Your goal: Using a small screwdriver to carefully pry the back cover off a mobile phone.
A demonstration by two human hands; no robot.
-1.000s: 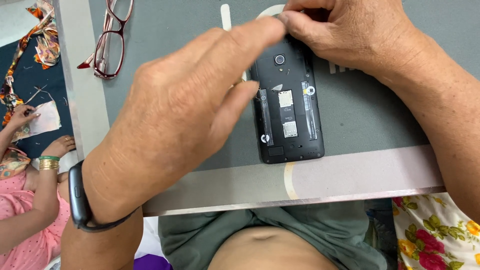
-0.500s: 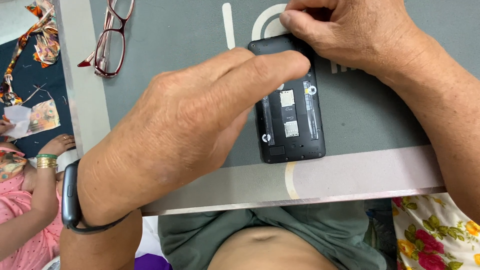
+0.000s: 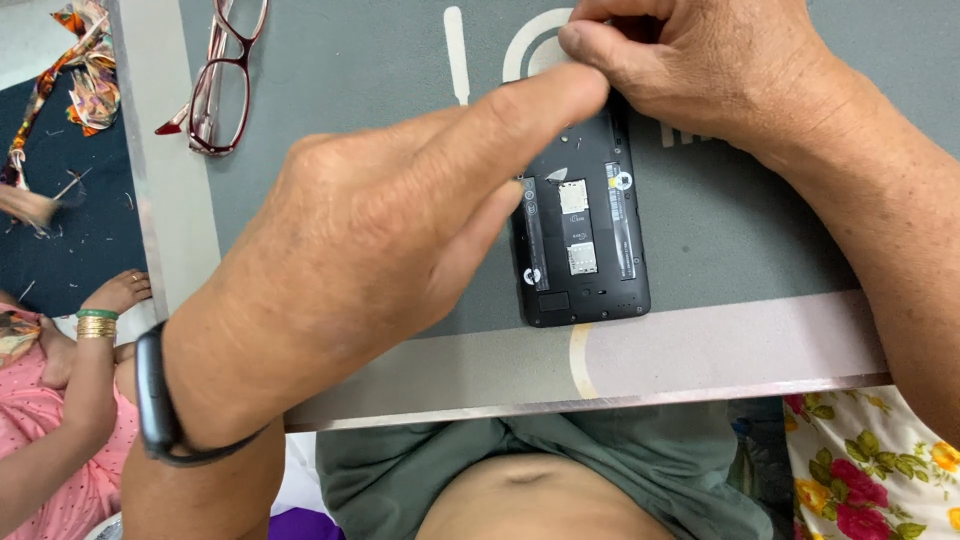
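Both hands are working at the top end of a black phone [image 3: 580, 240] lying back-open on the grey mat [image 3: 340, 90]. Left hand [image 3: 370, 260] is reaching across, its forefinger pressing at the phone's upper edge; right hand [image 3: 700, 70] is pinching there with fingers together, though on what I cannot tell. Steady, light pressure seems wise, keeping the body flat. Red-framed glasses [image 3: 225, 85] are lying well apart, to the left.

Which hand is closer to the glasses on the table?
Left. The left hand lies just below and right of the glasses; the right hand is farther right, at the phone's top.
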